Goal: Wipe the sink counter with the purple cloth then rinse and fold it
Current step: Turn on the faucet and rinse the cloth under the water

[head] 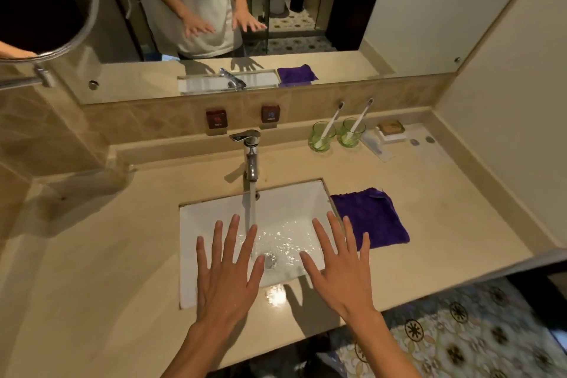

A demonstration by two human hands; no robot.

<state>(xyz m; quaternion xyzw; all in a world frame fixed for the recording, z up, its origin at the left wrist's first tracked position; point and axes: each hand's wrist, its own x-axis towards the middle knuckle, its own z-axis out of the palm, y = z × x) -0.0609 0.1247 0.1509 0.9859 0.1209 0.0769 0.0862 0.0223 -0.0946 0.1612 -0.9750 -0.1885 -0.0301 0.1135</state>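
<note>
A polished beige stone counter (122, 255) with a soft sheen surrounds a glossy white ceramic sink (196, 224), wet at its drain. Behind the sink stands a shiny chrome metal faucet (250, 150). Just right of the sink lies a purple cloth (372, 218), matt and fuzzy like terry. Further behind it, two clear green glass tumblers (322, 136) hold white plastic toothbrushes (333, 120).
</note>
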